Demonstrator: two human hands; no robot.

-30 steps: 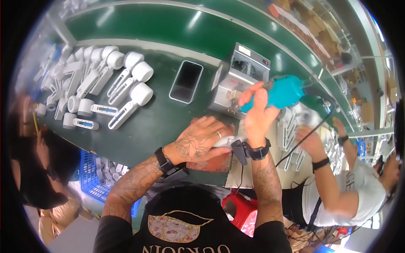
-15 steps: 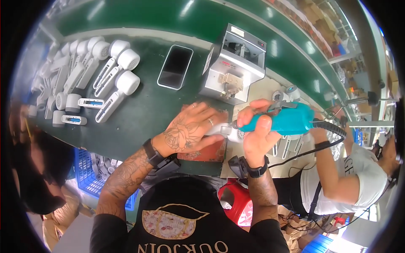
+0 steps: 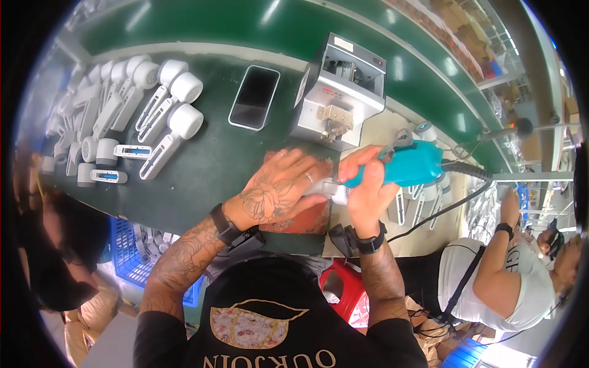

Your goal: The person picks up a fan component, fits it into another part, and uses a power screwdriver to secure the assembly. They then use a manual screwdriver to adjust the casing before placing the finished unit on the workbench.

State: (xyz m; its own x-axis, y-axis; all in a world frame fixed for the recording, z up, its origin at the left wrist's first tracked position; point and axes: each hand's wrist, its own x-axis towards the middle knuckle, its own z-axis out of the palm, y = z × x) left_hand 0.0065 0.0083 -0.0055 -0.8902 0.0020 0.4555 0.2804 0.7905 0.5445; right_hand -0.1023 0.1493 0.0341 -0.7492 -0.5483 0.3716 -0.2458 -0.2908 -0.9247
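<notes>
Over the reddish-brown pad (image 3: 302, 219) at the table's front edge, my left hand (image 3: 277, 184) is closed on a white plastic housing (image 3: 336, 192), which it mostly covers. My right hand (image 3: 370, 191) wraps around a teal electric screwdriver (image 3: 410, 164). The tool lies nearly level, its nose pointing left at the housing. Fingers hide the bit, so I cannot tell whether it touches a screw. Just beyond my hands stands a grey metal screw feeder (image 3: 337, 101).
Many white-grey fan-like housings (image 3: 184, 119) lie at the left, some open-sided. A phone (image 3: 254, 98) rests mid-table. More housings (image 3: 402, 205) lie right of my hands. A black cord (image 3: 451, 211) trails rightward. A blue basket (image 3: 126, 251), red stool (image 3: 343, 285) and co-worker (image 3: 485, 276) are nearby.
The screwdriver's rear end has shifted a little left, and my right hand with it. My left hand has hardly moved. At the right, the co-worker's arm has moved further right.
</notes>
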